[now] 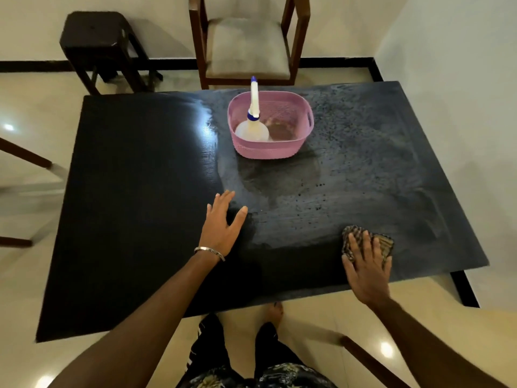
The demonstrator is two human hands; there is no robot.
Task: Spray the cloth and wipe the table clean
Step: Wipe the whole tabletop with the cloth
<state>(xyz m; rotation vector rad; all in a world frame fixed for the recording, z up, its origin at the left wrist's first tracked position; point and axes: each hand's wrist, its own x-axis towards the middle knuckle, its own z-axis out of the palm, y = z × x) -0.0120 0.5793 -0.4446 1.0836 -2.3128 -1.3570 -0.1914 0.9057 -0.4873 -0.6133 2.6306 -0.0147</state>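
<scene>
Brown-striped cloth (368, 243) lies bunched near the front right edge of the table (140, 219), pressed flat under the straight, slightly spread fingers of the right hand (365, 268); the fingertips reach over its middle and nothing is curled round it. The left hand (221, 225) rests palm down on the bare tabletop near the front centre, fingers straight and close together, thumb held wide, with a thin metal bangle (209, 252) at the wrist.

Outward from the hands, the dark tabletop shows two halves: the left part is smooth and glossy with a bright glare of a lamp, while the right part is dull, streaked and speckled with droplets and wipe marks. Toward the far edge stands a pink plastic basket (303, 121), and inside it, at its left side, a pale spray bottle (253, 127) stands upright with a white nozzle and blue collar. No writing can be read on it.

Beyond the table are a cushioned wooden chair (249, 46) and a dark stool (95, 32) against a pale wall with black skirting. Cream floor tiles shine around the table.
</scene>
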